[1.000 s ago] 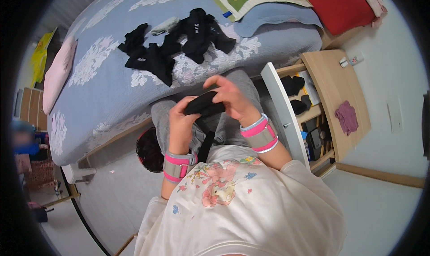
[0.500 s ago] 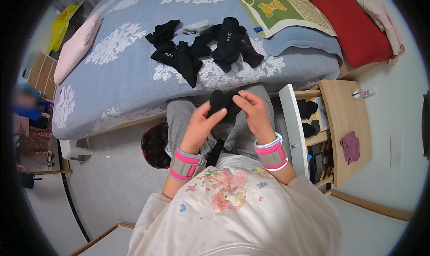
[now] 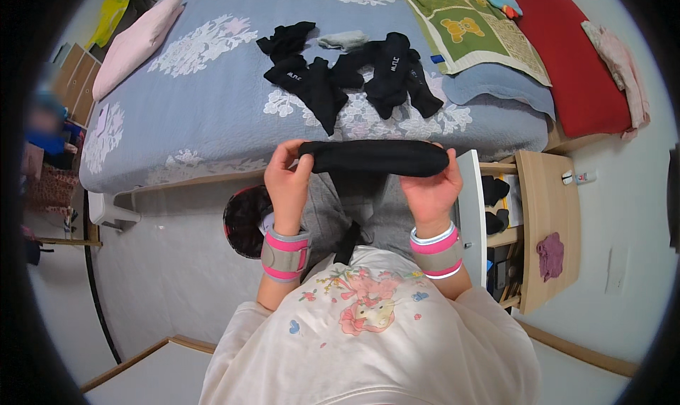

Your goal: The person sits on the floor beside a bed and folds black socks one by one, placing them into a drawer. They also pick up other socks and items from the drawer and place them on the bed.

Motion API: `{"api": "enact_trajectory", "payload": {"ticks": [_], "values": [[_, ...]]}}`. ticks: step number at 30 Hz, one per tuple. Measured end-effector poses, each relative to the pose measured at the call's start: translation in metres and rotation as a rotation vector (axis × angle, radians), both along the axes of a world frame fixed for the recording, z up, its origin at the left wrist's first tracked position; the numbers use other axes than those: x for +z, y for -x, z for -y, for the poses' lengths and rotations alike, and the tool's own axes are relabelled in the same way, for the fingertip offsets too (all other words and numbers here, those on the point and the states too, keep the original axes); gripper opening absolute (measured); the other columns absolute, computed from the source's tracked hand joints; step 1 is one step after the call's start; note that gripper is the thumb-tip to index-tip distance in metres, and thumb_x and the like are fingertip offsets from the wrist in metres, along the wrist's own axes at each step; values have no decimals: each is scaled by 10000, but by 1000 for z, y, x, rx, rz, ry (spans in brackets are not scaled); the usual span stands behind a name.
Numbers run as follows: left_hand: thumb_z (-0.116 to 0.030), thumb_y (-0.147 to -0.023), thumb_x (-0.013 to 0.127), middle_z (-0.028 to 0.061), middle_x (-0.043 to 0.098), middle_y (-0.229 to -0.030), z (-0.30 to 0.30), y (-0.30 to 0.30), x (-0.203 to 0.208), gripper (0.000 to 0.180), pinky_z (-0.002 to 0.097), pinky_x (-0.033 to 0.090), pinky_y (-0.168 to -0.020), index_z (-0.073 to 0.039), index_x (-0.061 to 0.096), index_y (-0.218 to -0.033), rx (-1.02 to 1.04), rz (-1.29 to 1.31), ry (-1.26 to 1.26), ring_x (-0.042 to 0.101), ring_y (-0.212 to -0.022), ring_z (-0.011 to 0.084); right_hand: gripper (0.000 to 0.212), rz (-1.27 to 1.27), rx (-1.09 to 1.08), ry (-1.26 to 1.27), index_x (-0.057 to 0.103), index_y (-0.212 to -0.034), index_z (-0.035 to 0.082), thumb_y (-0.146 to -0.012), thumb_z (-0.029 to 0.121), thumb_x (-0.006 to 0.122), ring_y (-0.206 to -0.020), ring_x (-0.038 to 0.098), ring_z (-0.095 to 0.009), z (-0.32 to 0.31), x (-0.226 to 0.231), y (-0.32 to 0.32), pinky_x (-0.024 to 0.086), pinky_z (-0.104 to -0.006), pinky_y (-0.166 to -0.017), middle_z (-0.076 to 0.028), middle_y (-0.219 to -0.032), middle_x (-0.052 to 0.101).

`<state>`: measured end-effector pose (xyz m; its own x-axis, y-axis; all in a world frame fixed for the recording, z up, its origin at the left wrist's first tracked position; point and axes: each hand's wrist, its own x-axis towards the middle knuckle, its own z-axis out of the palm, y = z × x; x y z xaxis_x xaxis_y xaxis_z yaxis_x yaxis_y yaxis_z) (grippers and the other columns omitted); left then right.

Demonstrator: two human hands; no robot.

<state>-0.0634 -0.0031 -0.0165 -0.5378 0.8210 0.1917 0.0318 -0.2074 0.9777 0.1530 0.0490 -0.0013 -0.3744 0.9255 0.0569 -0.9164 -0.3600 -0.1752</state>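
Observation:
A black sock [image 3: 375,158] is stretched level between my two hands, just in front of the bed's near edge. My left hand [image 3: 287,192] pinches its left end between thumb and fingers. At the other end, my right hand [image 3: 433,198] grips the sock near the rounded tip, with the fingers partly behind the fabric. On the bed beyond lie several loose black socks [image 3: 388,75] in a spread heap, some with pale lettering. A light grey sock [image 3: 343,40] rests at the back of that heap.
Right of my knees, an open drawer [image 3: 468,214] holding black socks [image 3: 494,190] juts from a wooden cabinet [image 3: 545,214] topped with a purple cloth [image 3: 550,256]. A dark bin [image 3: 241,224] stands by my left leg. The bed [image 3: 212,114] bears a pink pillow [image 3: 136,47] and green blanket [image 3: 482,36].
The sock, bunched between my close-held hands before, is now drawn out lengthwise. My hands have moved apart, left and right. The view has shifted slightly.

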Motion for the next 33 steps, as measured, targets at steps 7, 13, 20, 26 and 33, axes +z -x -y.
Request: {"api": "enact_trajectory", "payload": {"ticks": [7, 13, 20, 26, 33], "values": [[9, -804, 597, -20, 576, -854, 8, 23, 0, 159, 193, 420, -681, -28, 580, -958, -121, 435, 43, 517, -748, 57, 239, 0, -15, 34, 640, -965, 53, -902, 256, 531, -1016, 585, -284, -20, -13, -8, 401, -453, -948, -117, -1024, 650], [61, -698, 563, 37, 539, -864, 11, 30, -9, 246, 232, 423, -716, -16, 545, -932, 235, -372, 9, 517, -788, 130, 240, 5, 61, -28, 634, -977, 43, -910, 243, 519, -1026, 579, -282, -16, -13, 12, 399, -452, -952, -128, -1043, 645], [44, -688, 603, 41, 521, -765, 23, 50, -15, 206, 252, 458, -619, -14, 535, -874, 367, -291, 155, 502, -678, 126, 238, 46, 33, -55, 628, -974, 42, -919, 240, 511, -1027, 573, -284, -32, -8, 19, 388, -460, -963, -133, -1046, 634], [15, -821, 597, 26, 587, -804, 31, 61, -21, 108, 307, 541, -729, -4, 581, -926, 197, 518, 15, 569, -703, 112, 232, 42, 52, -44, 627, -963, 46, -924, 240, 506, -1020, 575, -285, -42, -12, 21, 387, -462, -961, -138, -1036, 637], [-34, -874, 531, 116, 606, -1010, 33, 72, -32, 200, 387, 497, -914, 7, 579, -1064, -142, 890, -40, 604, -954, 222, 229, 33, 77, -46, 631, -950, 50, -926, 237, 500, -1000, 588, -290, -43, -16, 21, 391, -460, -957, -138, -1011, 651]]}}
